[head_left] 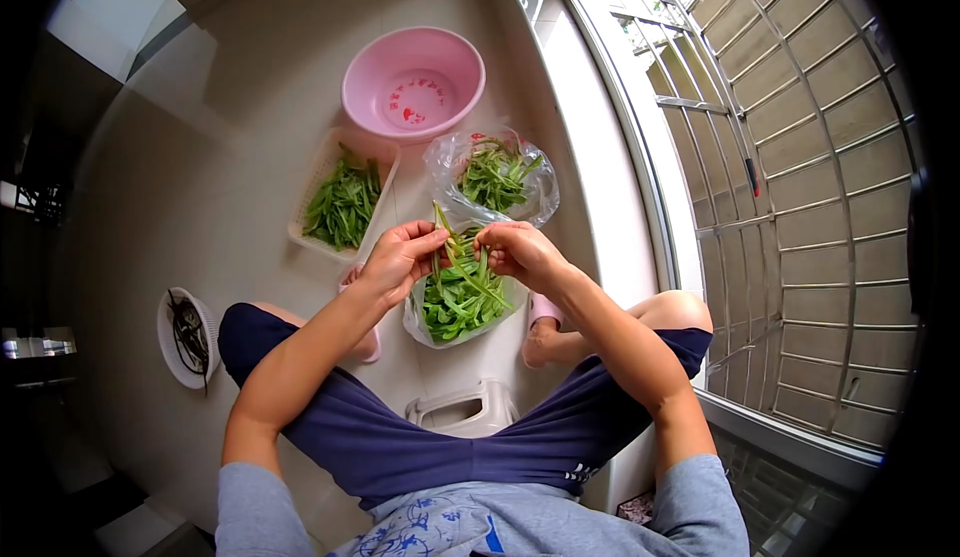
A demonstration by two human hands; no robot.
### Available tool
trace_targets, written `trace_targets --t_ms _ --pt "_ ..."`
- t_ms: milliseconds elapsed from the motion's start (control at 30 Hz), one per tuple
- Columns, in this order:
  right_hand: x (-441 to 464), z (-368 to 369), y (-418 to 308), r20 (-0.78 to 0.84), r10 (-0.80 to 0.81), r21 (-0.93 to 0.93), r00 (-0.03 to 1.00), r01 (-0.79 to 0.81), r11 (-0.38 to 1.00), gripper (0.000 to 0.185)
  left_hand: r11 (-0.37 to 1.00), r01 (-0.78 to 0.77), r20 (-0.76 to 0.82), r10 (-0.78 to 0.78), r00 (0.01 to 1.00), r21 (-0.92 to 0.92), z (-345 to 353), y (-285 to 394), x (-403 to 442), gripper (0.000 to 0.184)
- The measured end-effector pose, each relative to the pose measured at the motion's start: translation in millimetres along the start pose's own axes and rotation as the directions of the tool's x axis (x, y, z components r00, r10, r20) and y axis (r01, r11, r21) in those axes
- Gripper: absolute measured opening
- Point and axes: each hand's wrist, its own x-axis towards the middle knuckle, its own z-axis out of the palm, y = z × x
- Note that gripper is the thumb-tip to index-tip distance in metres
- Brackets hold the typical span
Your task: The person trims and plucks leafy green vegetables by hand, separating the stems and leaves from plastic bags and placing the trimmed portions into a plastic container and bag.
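Stems (461, 249) of leafy vegetable, long, slender and smooth, held between both hands. Fingers of left hand (400, 255) pinched together upon them; fingers of right hand (522, 254) likewise closed, gripping a stem at the opposite side. Directly beneath, green leaves (455, 309) in crinkled transparent bag (418, 325), partly hidden by the hands. Just beyond, second plastic bag (546, 193) with thin stalks (498, 172), and perforated rectangular basket (320, 163) with trimmed greens (342, 207). Farther, round glossy pink basin (368, 79); at far left, small white basket (179, 357) with dark strips (189, 331).
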Motion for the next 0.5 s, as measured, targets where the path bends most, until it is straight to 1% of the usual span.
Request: trace_targets --t_ms 33,67,133,167,200,267,333,467,500 --pt "-1 -1 -2 0.044 -0.040 -0.050 0.998 0.043 0.998 0.007 1.000 -0.004 0.000 0.004 1.000 -0.011 -1 1 0 0.008" --pt "-2 0 -4 0.049 -0.041 -0.051 0.998 0.043 0.998 0.007 1.000 -0.008 -0.003 0.008 1.000 -0.010 -1 1 1 0.008" --pt "-5 4 -7 0.163 0.044 -0.176 0.986 -0.015 0.984 0.008 0.999 -0.015 -0.024 0.014 1.000 -0.040 -1 1 1 0.009" --pt "-4 2 -5 0.225 0.083 -0.142 0.971 -0.052 0.988 0.010 0.999 -0.018 -0.029 0.017 0.999 -0.038 0 1 1 0.009" --pt "-4 4 -4 0.230 0.082 -0.143 0.970 -0.050 0.989 0.010 0.998 -0.025 -0.027 0.024 0.999 -0.052 1 1 1 0.009" --pt "-4 7 -2 0.317 0.111 0.010 0.942 -0.121 0.993 0.010 0.997 -0.035 -0.024 0.033 0.999 -0.063 0 2 0 0.009" --pt "-4 7 1 0.321 0.117 0.027 0.940 -0.133 0.991 0.009 0.997 -0.041 -0.015 0.040 0.999 -0.071 1 3 0 0.009" --pt "-2 6 6 0.282 0.075 0.058 0.956 -0.095 0.994 0.007 0.996 -0.055 -0.017 0.054 0.998 -0.073 3 3 2 0.009" --pt "0 5 9 0.230 0.054 0.082 0.972 -0.075 0.994 0.007 0.995 -0.060 -0.023 0.058 0.998 -0.074 5 3 2 0.009"
